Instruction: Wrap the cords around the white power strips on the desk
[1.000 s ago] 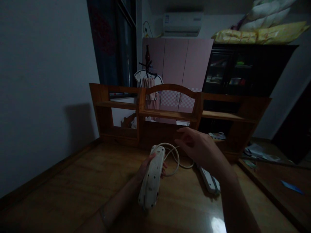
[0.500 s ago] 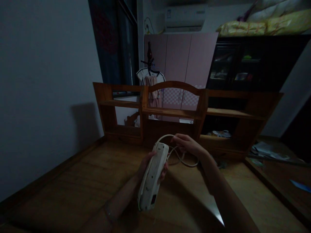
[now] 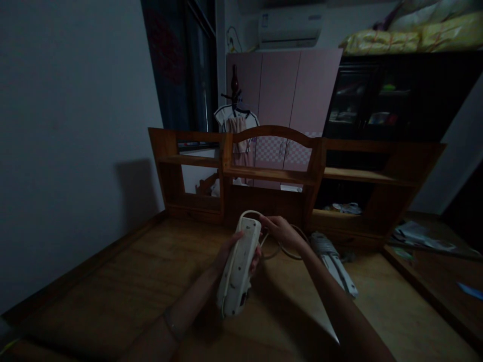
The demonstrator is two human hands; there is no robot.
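over the last half-second the right hand moved towards 9 o'clock, nearer the top end of the white power strip, and a second strip came back into my view. from my distant seat i saw the left hand wrapped around the power strip, thumb on its upper left edge, fingers at its 3 o'clock side. the power strip was held over the wooden tabletop, underside showing, its top tipped towards 1 o'clock. the right fingertips pinched the pale cord, which arched over that end and looped away towards 2 o'clock. the second strip lay at 3 o'clock, and the wooden shelf stood at 12.
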